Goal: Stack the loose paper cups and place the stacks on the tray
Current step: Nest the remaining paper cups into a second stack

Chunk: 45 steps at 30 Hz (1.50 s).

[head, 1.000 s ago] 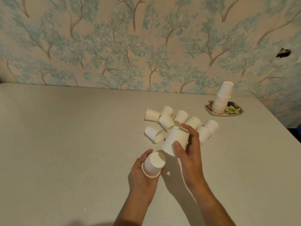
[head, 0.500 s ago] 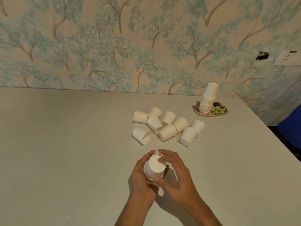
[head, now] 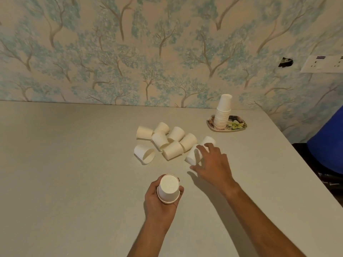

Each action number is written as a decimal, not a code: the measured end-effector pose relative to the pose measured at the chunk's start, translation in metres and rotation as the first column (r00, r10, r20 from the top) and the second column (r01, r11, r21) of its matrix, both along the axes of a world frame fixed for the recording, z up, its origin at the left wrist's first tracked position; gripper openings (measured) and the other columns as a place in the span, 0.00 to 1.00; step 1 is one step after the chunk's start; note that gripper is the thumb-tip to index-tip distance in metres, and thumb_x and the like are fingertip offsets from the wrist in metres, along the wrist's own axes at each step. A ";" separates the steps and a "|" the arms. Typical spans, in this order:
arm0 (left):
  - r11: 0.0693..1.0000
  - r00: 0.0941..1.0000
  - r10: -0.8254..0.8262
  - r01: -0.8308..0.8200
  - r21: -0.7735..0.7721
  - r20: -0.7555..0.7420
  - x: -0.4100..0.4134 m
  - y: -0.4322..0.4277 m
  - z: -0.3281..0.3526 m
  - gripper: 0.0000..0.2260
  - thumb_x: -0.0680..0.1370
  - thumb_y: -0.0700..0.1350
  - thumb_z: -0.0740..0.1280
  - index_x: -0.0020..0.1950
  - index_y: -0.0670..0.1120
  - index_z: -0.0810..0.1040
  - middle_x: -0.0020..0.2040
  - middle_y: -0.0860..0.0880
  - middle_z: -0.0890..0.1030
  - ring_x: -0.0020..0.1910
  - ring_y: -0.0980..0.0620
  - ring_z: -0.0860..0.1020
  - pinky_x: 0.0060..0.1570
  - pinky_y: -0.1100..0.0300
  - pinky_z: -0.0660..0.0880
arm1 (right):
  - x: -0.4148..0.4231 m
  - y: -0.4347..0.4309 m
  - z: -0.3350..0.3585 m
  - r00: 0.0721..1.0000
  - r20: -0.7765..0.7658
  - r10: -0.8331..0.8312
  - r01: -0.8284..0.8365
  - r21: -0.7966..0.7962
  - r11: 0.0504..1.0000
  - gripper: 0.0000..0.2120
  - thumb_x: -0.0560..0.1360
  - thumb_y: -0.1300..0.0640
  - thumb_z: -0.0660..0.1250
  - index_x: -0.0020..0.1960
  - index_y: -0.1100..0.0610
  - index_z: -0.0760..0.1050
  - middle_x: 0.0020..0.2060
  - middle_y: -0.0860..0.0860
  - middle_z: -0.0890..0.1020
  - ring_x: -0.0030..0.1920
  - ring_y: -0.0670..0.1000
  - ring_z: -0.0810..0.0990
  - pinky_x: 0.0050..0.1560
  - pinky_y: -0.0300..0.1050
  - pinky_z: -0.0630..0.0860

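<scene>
Bare left hand point(head: 161, 204), bare right hand point(head: 213, 164), uncovered forearms point(head: 259, 217) (both slender)

A pale grey surface point(head: 65, 173) carries a cluster of white paper cups point(head: 172, 150) lying on their sides and, toward its far right, a flowered tray point(head: 241, 127).
</scene>
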<state>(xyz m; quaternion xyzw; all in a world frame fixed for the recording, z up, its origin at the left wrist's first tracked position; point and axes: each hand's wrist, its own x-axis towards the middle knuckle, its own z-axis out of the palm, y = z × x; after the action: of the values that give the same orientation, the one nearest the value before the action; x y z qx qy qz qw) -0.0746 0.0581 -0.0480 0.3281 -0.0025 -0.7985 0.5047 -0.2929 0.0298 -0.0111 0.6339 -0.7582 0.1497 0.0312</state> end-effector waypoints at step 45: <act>0.949 0.973 -0.231 0.232 -0.212 0.027 -0.017 0.000 -0.037 0.25 0.78 0.52 0.75 0.72 0.42 0.84 0.69 0.34 0.84 0.65 0.34 0.85 0.56 0.41 0.85 | 0.057 0.098 0.026 0.420 0.908 -0.010 -0.058 0.038 0.998 0.06 0.84 0.46 0.71 0.60 0.44 0.82 0.57 0.50 0.81 0.51 0.53 0.86 0.33 0.29 0.74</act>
<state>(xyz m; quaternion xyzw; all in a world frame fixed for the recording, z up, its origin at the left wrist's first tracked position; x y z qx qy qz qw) -0.0912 0.0583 -0.0847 0.2702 -0.1275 -0.8468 0.4400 -0.2360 0.1282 0.0148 0.4647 -0.6509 0.4441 -0.4040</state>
